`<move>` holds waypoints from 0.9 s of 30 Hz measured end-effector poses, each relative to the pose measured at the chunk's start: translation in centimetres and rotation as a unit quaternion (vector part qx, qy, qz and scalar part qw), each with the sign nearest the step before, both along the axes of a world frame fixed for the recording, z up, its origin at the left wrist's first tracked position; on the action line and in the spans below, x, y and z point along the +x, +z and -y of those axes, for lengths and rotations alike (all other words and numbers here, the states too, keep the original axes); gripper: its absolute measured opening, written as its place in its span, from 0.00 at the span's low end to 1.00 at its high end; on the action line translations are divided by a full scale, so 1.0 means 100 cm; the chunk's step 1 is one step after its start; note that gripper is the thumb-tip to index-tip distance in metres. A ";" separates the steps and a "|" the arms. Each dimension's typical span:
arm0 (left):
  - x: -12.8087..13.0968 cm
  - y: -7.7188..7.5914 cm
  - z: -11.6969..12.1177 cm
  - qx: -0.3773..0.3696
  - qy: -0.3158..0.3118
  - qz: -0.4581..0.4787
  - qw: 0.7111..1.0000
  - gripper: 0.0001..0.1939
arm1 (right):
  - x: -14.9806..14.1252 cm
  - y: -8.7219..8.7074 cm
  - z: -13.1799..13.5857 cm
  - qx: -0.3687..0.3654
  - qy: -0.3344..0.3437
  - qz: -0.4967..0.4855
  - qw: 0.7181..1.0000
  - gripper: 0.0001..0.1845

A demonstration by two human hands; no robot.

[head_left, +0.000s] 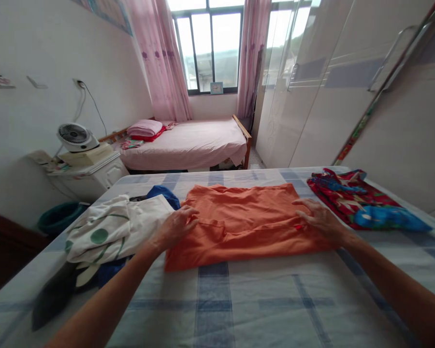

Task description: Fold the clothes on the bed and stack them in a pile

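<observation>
An orange shirt (250,208) lies partly folded on the bed in front of me, its cloth wrinkled and layered in the middle. My left hand (176,224) rests at its left edge, fingers slightly bent and apart on the cloth. At the opposite edge, my right hand (321,220) touches the shirt with its fingers stretched out over the fabric. A small red spot (298,227) shows near the right fingertips. Beside my left arm lies a loose heap with a white garment (119,224) with green dots, over dark and blue clothes.
A folded red and blue patterned cloth (362,203) lies at the right of the checked bed sheet (213,304). Beyond stand a pink-covered bed (199,140), a white cabinet (107,174) bearing a fan (76,135), and a tall wardrobe (311,101). A green bin (60,217) is at left.
</observation>
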State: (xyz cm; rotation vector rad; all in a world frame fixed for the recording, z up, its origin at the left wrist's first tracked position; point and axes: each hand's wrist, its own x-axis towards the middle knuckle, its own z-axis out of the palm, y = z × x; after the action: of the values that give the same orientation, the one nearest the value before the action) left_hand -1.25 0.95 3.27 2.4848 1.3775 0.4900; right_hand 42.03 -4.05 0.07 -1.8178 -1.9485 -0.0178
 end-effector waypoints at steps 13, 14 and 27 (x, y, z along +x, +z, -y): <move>-0.018 -0.019 0.060 -0.021 0.125 -0.028 0.992 0.17 | 0.009 -0.012 0.068 -0.024 -0.144 -0.047 0.988 0.23; -0.018 -0.022 0.060 -0.025 0.123 0.001 0.992 0.17 | 0.007 -0.011 0.068 -0.028 -0.142 -0.058 0.988 0.24; -0.018 -0.028 0.062 -0.080 0.022 0.249 0.965 0.16 | 0.013 0.001 0.078 -0.045 -0.055 -0.249 0.966 0.31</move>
State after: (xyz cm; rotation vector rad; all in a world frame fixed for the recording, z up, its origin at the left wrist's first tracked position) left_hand -3.06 -5.25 0.47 2.0150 1.2089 0.9004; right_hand 43.28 -11.85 0.17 -1.7705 -1.5143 0.4540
